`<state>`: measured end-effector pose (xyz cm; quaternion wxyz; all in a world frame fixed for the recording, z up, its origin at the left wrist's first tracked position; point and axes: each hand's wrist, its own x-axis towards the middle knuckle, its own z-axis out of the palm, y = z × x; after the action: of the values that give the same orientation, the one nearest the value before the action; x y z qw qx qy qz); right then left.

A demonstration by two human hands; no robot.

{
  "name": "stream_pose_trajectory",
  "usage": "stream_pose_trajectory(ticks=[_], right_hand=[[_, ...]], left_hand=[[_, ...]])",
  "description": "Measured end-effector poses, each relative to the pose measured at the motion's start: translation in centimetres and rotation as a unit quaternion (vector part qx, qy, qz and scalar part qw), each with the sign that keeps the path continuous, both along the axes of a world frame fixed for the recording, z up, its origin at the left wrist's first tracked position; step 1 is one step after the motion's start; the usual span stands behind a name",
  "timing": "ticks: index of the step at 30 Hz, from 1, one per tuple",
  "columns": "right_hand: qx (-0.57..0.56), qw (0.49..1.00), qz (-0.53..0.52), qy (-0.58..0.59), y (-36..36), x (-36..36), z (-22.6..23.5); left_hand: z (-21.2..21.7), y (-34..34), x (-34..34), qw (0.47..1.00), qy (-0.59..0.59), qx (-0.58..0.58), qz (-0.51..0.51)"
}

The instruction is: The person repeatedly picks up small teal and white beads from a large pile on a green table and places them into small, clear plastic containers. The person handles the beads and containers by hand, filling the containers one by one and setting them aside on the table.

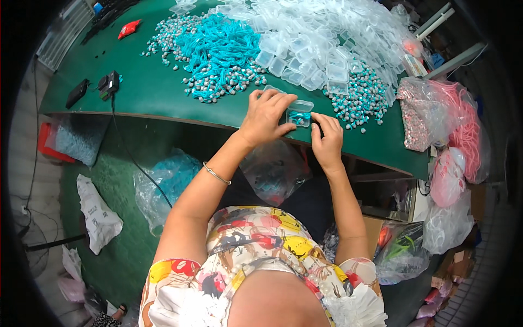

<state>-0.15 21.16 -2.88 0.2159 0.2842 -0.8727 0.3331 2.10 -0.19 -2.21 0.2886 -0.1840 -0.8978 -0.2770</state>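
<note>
A small clear plastic box [305, 122] with its lid [301, 105] raised stands at the table's front edge. Bundled teal cord [297, 116] lies inside it. My left hand [267, 115] grips the box's left side, its thumb along the near edge and its fingers bent. Part of another clear piece shows behind those fingers. From the right, my right hand [328, 140] holds the box with curled fingers, the thumb close to its near corner. What lies under both palms is hidden.
Teal cord bundles [226, 46] and grey-and-teal beads [359, 98] lie behind the hands, below a wide heap of clear boxes [310, 38]. Left on the green table [158, 98] are a black device [108, 85] with a cable and a red packet [129, 29]. Bags of pink cord [460, 114] hang right.
</note>
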Motion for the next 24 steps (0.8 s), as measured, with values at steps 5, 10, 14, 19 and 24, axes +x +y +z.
stream_pose_trajectory(ticks=[5,10,14,19,24], right_hand=[[0.015,0.999,-0.038,0.031,-0.40,0.19,-0.47],[0.038,0.997,-0.049,0.035,-0.89,0.58,-0.24],[0.042,0.997,-0.055,0.033,-0.90,0.40,-0.35],[0.039,0.997,-0.061,0.025,-1.09,0.46,-0.20],[0.040,0.994,-0.100,0.018,-1.12,0.35,-0.52]], left_hand=[[0.07,0.14,0.04,1.000,0.005,0.009,0.000],[0.24,0.07,0.19,1.000,0.004,-0.009,-0.012],[-0.07,0.13,0.08,0.999,0.014,-0.035,-0.018],[-0.18,0.05,0.16,0.998,-0.003,-0.067,-0.015],[-0.28,0.04,0.06,0.998,-0.007,-0.058,-0.015]])
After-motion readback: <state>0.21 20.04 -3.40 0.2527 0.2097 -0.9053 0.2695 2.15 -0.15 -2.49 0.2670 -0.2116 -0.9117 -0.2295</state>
